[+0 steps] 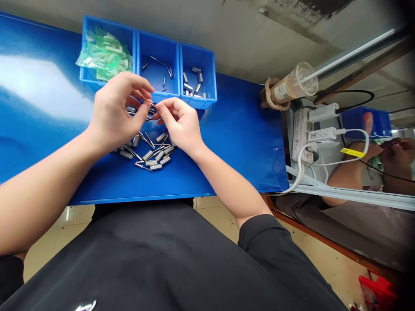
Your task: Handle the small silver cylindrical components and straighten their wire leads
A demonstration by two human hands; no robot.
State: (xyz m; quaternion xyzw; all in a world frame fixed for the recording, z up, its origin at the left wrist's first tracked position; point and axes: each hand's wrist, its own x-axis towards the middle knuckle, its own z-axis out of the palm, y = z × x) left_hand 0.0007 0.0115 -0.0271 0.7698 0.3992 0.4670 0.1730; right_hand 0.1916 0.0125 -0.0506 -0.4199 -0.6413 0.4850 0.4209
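Observation:
My left hand (118,110) and my right hand (181,123) meet above the blue table, thumb and fingertips pinched. Between the fingertips is a slim metal piece (152,105), probably a blind rivet; fingers cover most of it. Below them lies a loose pile of hexagonal metal standoffs (151,163) and blind rivets (142,166), partly hidden under my left hand. Just beyond my hands stand three joined blue bins. Green items in clear bags (110,54) fill the left bin, several rivets (164,80) lie in the middle one, and standoffs (197,89) in the right one.
On the right, a drink cup (295,84) sits in a holder at the table's edge. Beside it are a power strip (302,134) with plugged-in adapters and white cables. A wall runs behind the bins. At far right, another person's hand (400,151) shows.

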